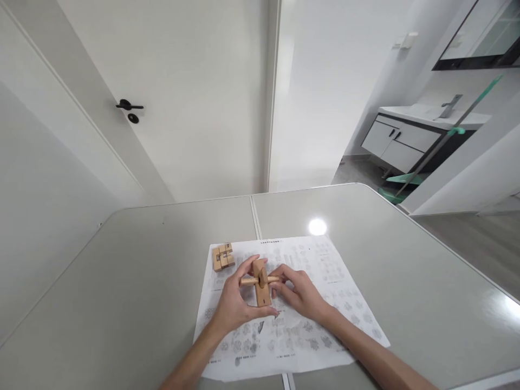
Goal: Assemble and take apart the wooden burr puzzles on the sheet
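A partly joined wooden puzzle (263,297) is held just above the printed sheet, a flat block crossed by a round-looking rod and a small piece standing at the crossing. My left hand (238,303) is closed around the block, thumb at its near end and fingers at its far end. With thumb and fingertips, my right hand (298,292) pinches the right end of the crossing rod. Beyond my left hand, several wooden pieces (223,257) sit together in a cluster on the sheet's far left corner.
Beneath my hands lies a white paper sheet (337,319) printed with small diagrams. It rests on a grey table (134,303) with a seam down the middle. A door with a black handle (130,105) and a sink cabinet (394,141) stand beyond.
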A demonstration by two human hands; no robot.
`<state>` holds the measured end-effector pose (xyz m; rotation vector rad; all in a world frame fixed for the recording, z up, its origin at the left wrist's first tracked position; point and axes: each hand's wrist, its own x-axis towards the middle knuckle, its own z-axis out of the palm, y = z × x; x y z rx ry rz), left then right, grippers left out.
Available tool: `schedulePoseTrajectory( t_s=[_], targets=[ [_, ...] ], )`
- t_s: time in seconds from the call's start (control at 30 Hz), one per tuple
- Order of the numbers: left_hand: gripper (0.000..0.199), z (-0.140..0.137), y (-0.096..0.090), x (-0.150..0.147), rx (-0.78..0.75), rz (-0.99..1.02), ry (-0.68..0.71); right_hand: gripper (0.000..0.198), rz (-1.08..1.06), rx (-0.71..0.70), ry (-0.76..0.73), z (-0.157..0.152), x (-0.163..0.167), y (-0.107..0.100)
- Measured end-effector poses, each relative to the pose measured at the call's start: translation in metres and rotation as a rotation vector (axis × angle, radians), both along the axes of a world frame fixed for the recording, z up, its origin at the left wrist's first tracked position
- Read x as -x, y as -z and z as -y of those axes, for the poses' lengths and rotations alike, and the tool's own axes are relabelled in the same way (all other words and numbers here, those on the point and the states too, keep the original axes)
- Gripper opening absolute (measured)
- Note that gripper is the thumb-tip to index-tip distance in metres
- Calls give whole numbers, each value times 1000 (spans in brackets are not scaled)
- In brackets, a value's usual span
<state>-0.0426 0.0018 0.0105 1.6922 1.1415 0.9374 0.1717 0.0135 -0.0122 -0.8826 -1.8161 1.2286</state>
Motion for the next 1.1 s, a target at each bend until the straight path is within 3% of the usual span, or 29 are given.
schedulePoseTrajectory(
  t_s=[0.1, 0.27, 0.47, 0.93, 1.1],
  targets=[
    [110, -1, 2, 0, 41, 146, 22, 25, -75, 83, 1, 1, 3, -1],
    [84, -1, 1, -3, 84, 196, 66, 31, -101, 188, -122, 3, 7, 1],
    [74, -1, 2, -4, 133, 224, 52, 36, -149, 239, -42, 6, 12, 4],
    [98, -1, -1, -7, 279, 330, 82, 24, -94, 228, -105, 9, 16, 9],
    [93, 1, 0, -7, 277, 366, 103, 20, -81, 243, -143, 14, 19, 4]
  ],
)
